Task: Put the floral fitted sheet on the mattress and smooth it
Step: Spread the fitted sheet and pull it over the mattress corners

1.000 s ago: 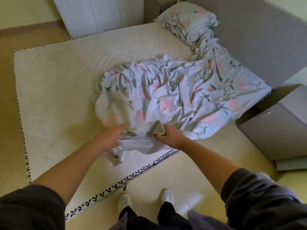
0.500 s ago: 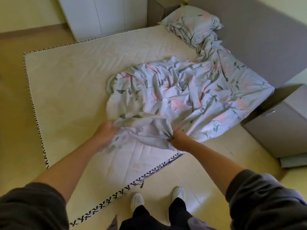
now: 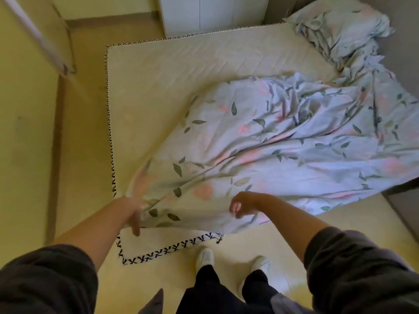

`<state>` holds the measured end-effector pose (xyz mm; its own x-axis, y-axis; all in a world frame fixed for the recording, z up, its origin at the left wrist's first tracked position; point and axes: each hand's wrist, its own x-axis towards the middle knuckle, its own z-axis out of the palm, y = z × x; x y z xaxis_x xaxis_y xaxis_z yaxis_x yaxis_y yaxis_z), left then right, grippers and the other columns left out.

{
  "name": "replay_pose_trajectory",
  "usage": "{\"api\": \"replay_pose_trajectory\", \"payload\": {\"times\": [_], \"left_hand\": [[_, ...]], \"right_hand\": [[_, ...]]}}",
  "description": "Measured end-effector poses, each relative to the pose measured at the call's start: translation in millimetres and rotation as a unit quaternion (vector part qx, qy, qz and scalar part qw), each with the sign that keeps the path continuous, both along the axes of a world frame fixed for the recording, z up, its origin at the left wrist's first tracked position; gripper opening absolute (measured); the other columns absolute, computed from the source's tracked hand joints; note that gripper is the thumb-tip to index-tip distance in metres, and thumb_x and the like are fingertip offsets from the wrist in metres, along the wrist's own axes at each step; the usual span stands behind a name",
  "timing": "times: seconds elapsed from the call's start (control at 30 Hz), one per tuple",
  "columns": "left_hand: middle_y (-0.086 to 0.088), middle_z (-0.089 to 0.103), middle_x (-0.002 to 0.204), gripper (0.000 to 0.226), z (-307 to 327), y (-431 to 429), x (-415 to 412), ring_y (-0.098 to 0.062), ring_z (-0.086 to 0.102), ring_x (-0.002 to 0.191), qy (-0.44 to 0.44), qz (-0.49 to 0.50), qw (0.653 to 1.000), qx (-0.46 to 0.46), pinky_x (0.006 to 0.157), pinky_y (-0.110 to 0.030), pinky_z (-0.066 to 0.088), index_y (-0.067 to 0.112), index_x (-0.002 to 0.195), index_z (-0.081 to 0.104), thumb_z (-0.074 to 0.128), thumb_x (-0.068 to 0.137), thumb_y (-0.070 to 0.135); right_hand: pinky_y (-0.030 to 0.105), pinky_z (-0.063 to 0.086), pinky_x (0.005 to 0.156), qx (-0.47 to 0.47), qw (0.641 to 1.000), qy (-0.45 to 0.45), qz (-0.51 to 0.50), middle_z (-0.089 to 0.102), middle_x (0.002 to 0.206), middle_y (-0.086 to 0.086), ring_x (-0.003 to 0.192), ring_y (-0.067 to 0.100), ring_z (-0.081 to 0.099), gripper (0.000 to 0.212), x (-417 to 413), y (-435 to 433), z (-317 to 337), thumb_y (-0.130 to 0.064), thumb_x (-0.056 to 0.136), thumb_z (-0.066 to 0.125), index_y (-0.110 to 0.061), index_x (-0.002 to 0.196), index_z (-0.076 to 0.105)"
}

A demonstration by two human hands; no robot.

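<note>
The floral fitted sheet [image 3: 283, 143], pale with pink flowers and green leaves, lies rumpled over the right and near part of the cream quilted mattress [image 3: 181, 75]. My left hand [image 3: 133, 211] grips the sheet's edge near the mattress's near-left corner, and folds in the cloth run taut toward it. My right hand [image 3: 243, 203] hovers just above the sheet's near edge with loosely curled fingers and holds nothing. The mattress's black cross-stitched border shows bare at the near corner.
A pillow [image 3: 340, 26] in matching floral cloth sits at the far right corner. White cabinet doors [image 3: 204, 14] stand behind the mattress. A grey padded panel [image 3: 403, 30] runs along the right side. My white shoes [image 3: 205, 257] stand on the yellow floor by the near edge.
My left hand has pulled the sheet's edge left toward the near-left corner, spreading the cloth. My right hand has let go of the sheet. My view has shifted left.
</note>
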<state>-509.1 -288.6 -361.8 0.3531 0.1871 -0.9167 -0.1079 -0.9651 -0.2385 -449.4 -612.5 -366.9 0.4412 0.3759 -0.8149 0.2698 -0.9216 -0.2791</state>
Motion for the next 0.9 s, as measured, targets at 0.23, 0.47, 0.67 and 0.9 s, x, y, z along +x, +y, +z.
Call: {"api": "replay_pose_trajectory", "payload": {"times": [0.23, 0.47, 0.67, 0.9], "left_hand": [[-0.006, 0.052, 0.129, 0.039, -24, -91, 46, -0.021, 0.051, 0.105, -0.051, -0.026, 0.989, -0.137, 0.087, -0.03, 0.041, 0.015, 0.126, 0.049, 0.051, 0.093, 0.035], [-0.019, 0.061, 0.114, 0.025, -28, -277, 127, -0.025, 0.052, 0.085, -0.066, -0.114, 0.966, -0.224, 0.069, -0.031, 0.039, 0.008, 0.096, 0.057, 0.048, 0.094, 0.032], [-0.006, 0.055, 0.114, 0.031, -36, -490, 187, -0.023, 0.054, 0.103, -0.075, -0.112, 0.943, -0.304, 0.08, -0.029, 0.04, 0.013, 0.116, 0.055, 0.046, 0.096, 0.035], [0.0, 0.053, 0.123, 0.031, -41, -651, 239, -0.014, 0.05, 0.097, -0.073, -0.051, 0.928, -0.362, 0.083, -0.025, 0.041, 0.024, 0.116, 0.057, 0.05, 0.092, 0.042]], "right_hand": [[0.033, 0.04, 0.102, 0.027, 0.991, -0.043, -0.127, 0.054, 0.133, 0.005, 0.122, 0.023, 0.05, 0.029, 20, -82, 2, -0.021, 0.092, 0.055, -0.021, 0.121, 0.061], [0.02, 0.04, 0.083, 0.007, 0.961, -0.067, -0.267, 0.061, 0.124, 0.004, 0.112, 0.02, 0.056, 0.028, 28, -249, -1, -0.017, 0.091, 0.051, -0.02, 0.116, 0.063], [0.03, 0.042, 0.095, -0.005, 0.925, -0.099, -0.368, 0.058, 0.128, 0.008, 0.114, 0.025, 0.055, 0.033, 45, -433, 2, -0.011, 0.092, 0.041, -0.016, 0.117, 0.063], [0.024, 0.037, 0.094, -0.024, 0.918, -0.15, -0.366, 0.056, 0.133, 0.008, 0.12, 0.025, 0.052, 0.034, 105, -588, 17, -0.008, 0.095, 0.038, -0.013, 0.118, 0.063]]}}
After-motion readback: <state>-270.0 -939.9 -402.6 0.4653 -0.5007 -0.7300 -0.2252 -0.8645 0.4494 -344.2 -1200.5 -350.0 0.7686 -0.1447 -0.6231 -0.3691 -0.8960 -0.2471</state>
